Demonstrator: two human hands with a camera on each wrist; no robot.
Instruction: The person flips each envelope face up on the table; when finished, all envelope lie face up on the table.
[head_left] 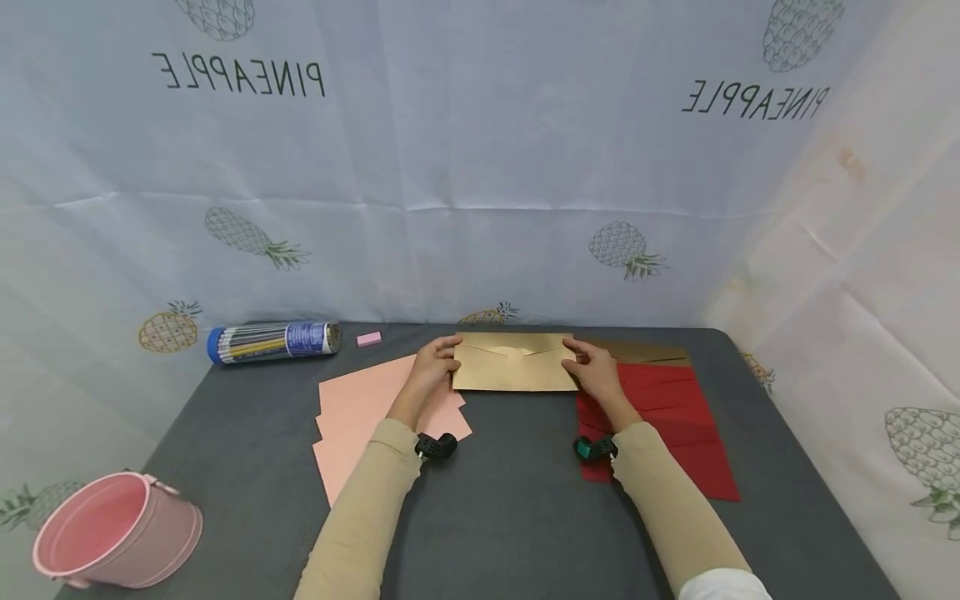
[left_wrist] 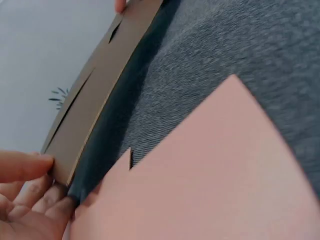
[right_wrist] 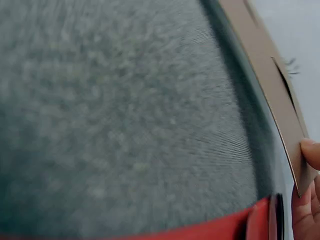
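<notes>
Left hand [head_left: 431, 369], right hand [head_left: 598, 372] pinch gold envelope [head_left: 514, 371]; backdrop [head_left: 480, 142] reads mirrored "PINEAPPLE" twice

Gold envelope [head_left: 515, 372] — red paper [head_left: 678, 408] — pineapple-print cloth [head_left: 487, 150]

pinches the lower end of a tan paper envelope [right_wrist: 285, 120] with the right hand [right_wrist: 310, 207], pressing the thumb against the slit face. holds it slantwise along the right side, between blurred grey cloth [right_wrist: 125, 100] and a pale backdrop [right_wrist: 300, 40] bearing small dark strokes. shows layered red paper [right_wrist: 220, 230] along the bottom, near the fingers.
</notes>
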